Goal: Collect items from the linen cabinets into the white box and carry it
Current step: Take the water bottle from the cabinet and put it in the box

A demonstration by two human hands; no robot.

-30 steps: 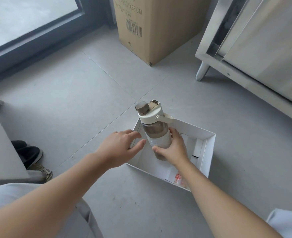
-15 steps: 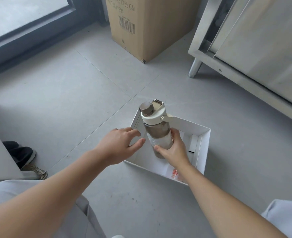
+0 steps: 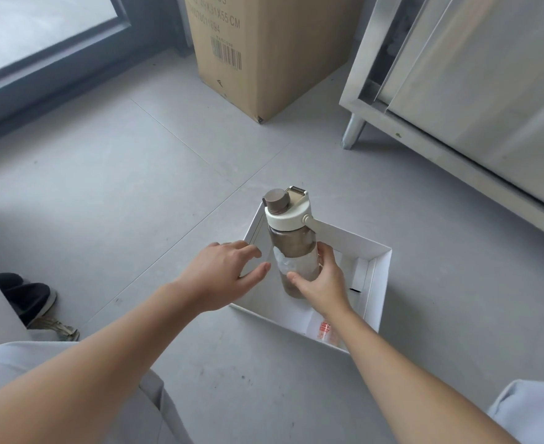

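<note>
A white box [image 3: 380,283] sits open on the grey floor. Inside it a brown water bottle [image 3: 291,241] with a cream lid stands upright. My right hand [image 3: 323,283] grips the bottle's lower body, thumb in front and fingers behind. My left hand [image 3: 224,272] hovers with relaxed, spread fingers at the box's left wall, just left of the bottle, holding nothing. A clear packet with red print [image 3: 325,331] lies on the box floor near my right wrist.
A steel cabinet [image 3: 475,91] with a sliding door stands at the right on short legs. A tall cardboard carton [image 3: 264,52] is behind the box. A dark window frame [image 3: 49,72] runs along the left, and dark shoes [image 3: 30,299] lie at the lower left.
The bottle has stayed upright in the box with my right hand around it. My left hand remains beside it, barely shifted. The view has drifted slightly.
</note>
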